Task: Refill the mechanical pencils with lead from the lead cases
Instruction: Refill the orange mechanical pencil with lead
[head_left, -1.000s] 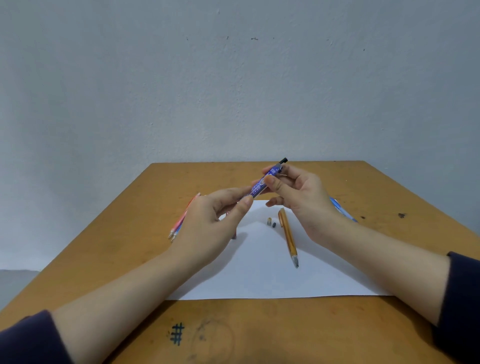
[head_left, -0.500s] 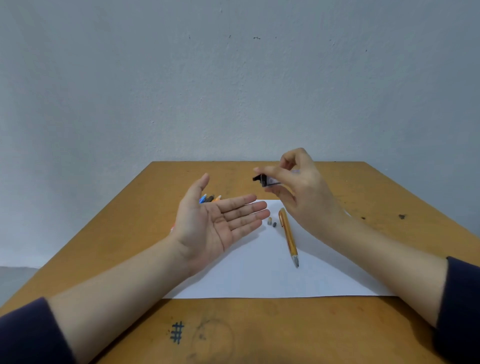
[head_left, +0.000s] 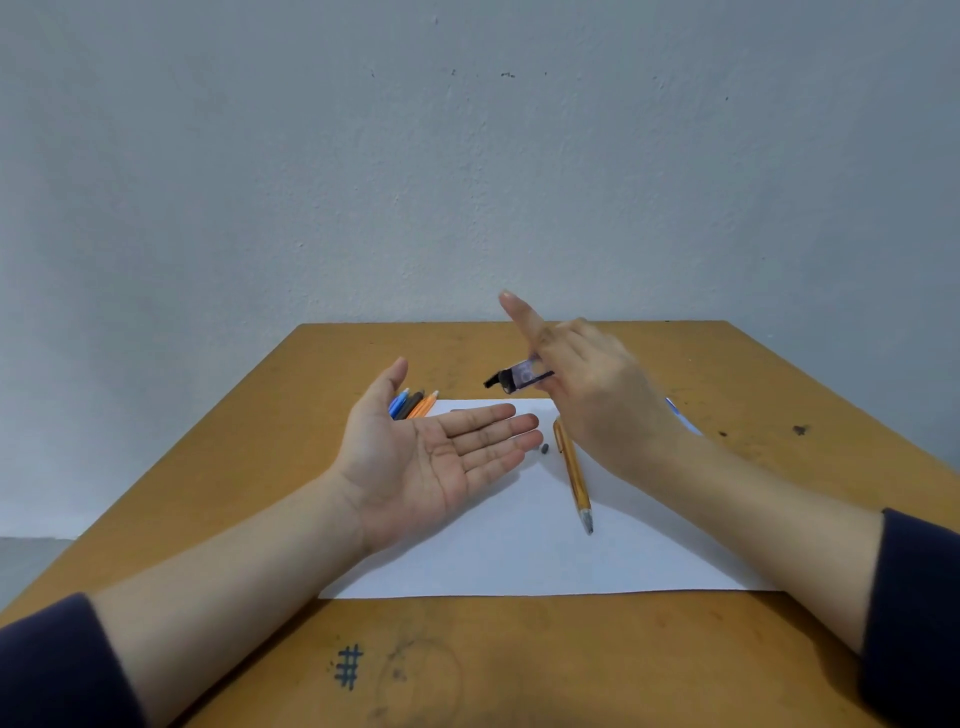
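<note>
My right hand (head_left: 592, 395) holds a small purple lead case (head_left: 519, 376) with its black cap end pointing left, tilted above the paper; its index finger sticks up straight. My left hand (head_left: 431, 462) lies flat, palm up, just below and left of the case, holding nothing. An orange mechanical pencil (head_left: 571, 475) lies on the white paper (head_left: 519, 551), tip toward me. A small grey cap piece (head_left: 544, 448) rests beside its far end, partly behind my left fingertips.
Blue, black and orange pencils (head_left: 410, 404) lie together on the wooden table (head_left: 260, 467) behind my left hand. Another blue pencil (head_left: 678, 413) shows behind my right wrist. The wall stands close behind the table's far edge.
My left hand let go of the lead case and turned palm up. My right hand tipped the case so the cap end points left, and its index finger lifted.
</note>
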